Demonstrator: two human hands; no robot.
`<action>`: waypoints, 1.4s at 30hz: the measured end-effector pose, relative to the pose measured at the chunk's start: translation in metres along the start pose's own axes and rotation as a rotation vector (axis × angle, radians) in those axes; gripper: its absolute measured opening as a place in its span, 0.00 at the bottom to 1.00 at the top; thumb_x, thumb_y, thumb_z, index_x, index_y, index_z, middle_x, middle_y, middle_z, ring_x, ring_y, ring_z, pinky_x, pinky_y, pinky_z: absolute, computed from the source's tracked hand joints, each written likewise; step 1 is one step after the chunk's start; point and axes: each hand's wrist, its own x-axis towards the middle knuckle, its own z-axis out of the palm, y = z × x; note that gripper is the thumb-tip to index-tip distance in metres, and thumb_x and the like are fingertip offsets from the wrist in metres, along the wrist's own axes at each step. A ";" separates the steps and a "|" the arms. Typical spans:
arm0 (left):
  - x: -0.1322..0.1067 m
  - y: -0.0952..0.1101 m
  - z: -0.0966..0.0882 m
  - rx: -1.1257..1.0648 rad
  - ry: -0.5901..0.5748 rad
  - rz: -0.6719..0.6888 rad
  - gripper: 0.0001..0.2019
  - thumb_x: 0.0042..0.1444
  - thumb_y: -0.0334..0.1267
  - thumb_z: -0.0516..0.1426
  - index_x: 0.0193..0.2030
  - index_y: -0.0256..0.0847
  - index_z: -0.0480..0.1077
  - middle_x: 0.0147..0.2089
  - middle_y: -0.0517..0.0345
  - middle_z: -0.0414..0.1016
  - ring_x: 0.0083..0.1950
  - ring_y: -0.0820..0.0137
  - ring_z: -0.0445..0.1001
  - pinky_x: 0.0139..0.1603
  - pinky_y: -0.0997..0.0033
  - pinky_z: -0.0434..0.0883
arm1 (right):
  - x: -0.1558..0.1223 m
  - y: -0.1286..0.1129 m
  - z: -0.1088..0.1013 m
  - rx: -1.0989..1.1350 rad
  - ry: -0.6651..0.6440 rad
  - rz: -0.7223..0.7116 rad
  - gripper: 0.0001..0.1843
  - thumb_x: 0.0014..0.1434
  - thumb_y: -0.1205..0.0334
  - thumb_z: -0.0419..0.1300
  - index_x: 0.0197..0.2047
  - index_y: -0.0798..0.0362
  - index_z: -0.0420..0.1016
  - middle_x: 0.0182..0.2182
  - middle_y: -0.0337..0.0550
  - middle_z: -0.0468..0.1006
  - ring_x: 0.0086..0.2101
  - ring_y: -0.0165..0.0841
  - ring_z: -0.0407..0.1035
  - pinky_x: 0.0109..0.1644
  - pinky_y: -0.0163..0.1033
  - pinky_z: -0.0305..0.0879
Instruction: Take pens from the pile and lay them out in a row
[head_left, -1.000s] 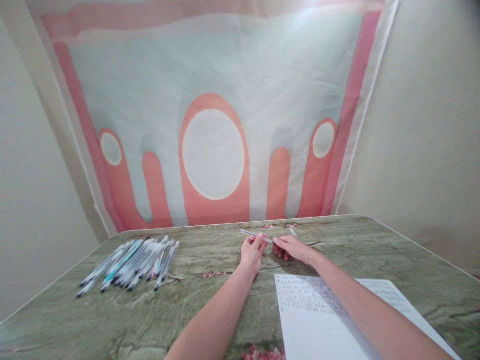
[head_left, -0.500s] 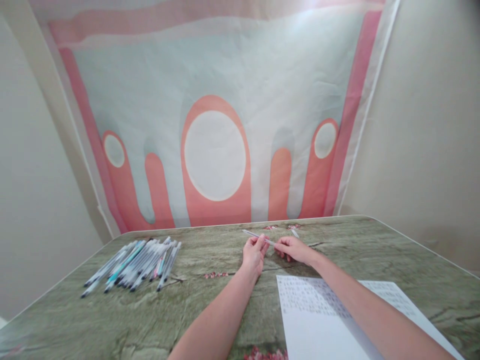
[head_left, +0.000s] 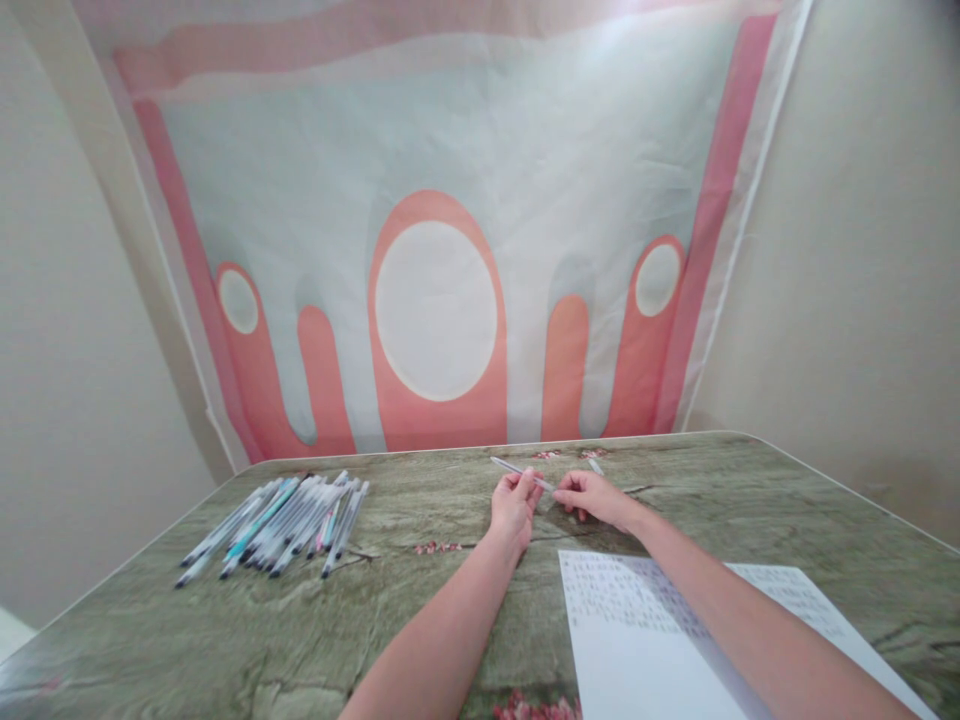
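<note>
Our left grip and right grip pinch one pen over the greenish counter, pink backdrop beyond.

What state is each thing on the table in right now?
pen: raised, pinched between both hands
left hand: shut on pen
right hand: shut on pen
pen pile: lying loose, untouched
paper: flat, handwritten, partly under right forearm

Finding: a plain room set up as a makeshift writing station. Evidence: bare cream walls, a pink-and-pale-blue fabric backdrop hung behind my table, pens heaped far left, and a handwritten sheet near right.
</note>
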 end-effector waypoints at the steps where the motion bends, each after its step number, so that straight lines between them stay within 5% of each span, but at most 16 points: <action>1: 0.000 0.000 0.000 0.001 -0.002 0.002 0.12 0.43 0.32 0.61 0.27 0.36 0.59 0.28 0.58 0.71 0.32 0.77 0.72 0.41 0.73 0.69 | 0.000 -0.001 0.000 0.008 -0.009 0.006 0.21 0.45 0.44 0.58 0.30 0.57 0.67 0.21 0.36 0.71 0.16 0.20 0.59 0.18 0.26 0.56; 6: -0.001 0.001 0.002 0.011 0.018 -0.002 0.11 0.44 0.32 0.61 0.27 0.36 0.59 0.28 0.58 0.71 0.31 0.77 0.71 0.40 0.74 0.69 | -0.001 -0.005 0.002 0.046 -0.073 0.005 0.25 0.50 0.41 0.50 0.29 0.58 0.69 0.24 0.41 0.72 0.21 0.23 0.64 0.18 0.27 0.57; 12: -0.003 0.003 0.004 0.007 0.048 0.009 0.11 0.45 0.32 0.60 0.27 0.36 0.59 0.28 0.58 0.70 0.31 0.78 0.71 0.39 0.75 0.68 | -0.001 -0.002 0.001 0.012 0.024 -0.010 0.20 0.45 0.47 0.59 0.31 0.56 0.65 0.20 0.34 0.71 0.14 0.20 0.58 0.15 0.26 0.53; 25: 0.002 0.002 -0.001 -0.015 0.069 0.052 0.11 0.43 0.32 0.61 0.28 0.36 0.60 0.28 0.58 0.70 0.32 0.76 0.72 0.41 0.73 0.69 | -0.004 -0.011 -0.002 0.018 -0.052 -0.001 0.17 0.47 0.50 0.57 0.32 0.56 0.68 0.20 0.35 0.69 0.19 0.22 0.61 0.17 0.26 0.58; 34: 0.012 0.010 -0.004 -0.009 0.246 0.145 0.08 0.49 0.38 0.57 0.27 0.37 0.61 0.27 0.55 0.71 0.31 0.77 0.72 0.40 0.73 0.69 | -0.030 -0.021 -0.094 -0.365 -0.266 0.236 0.10 0.40 0.58 0.62 0.23 0.56 0.71 0.17 0.39 0.71 0.17 0.25 0.62 0.17 0.29 0.56; 38: 0.014 0.007 -0.006 -0.006 0.233 0.137 0.08 0.49 0.38 0.56 0.28 0.37 0.61 0.27 0.56 0.71 0.31 0.77 0.72 0.40 0.74 0.69 | -0.038 -0.016 -0.123 -0.362 -0.013 0.260 0.09 0.42 0.58 0.60 0.23 0.56 0.71 0.16 0.36 0.69 0.17 0.23 0.59 0.18 0.27 0.55; 42: 0.015 0.006 -0.006 0.007 0.219 0.123 0.07 0.50 0.36 0.56 0.27 0.36 0.62 0.27 0.55 0.71 0.32 0.76 0.72 0.39 0.75 0.69 | -0.035 -0.004 -0.127 -0.400 0.181 0.434 0.09 0.43 0.61 0.59 0.17 0.56 0.66 0.11 0.35 0.65 0.12 0.21 0.54 0.16 0.28 0.51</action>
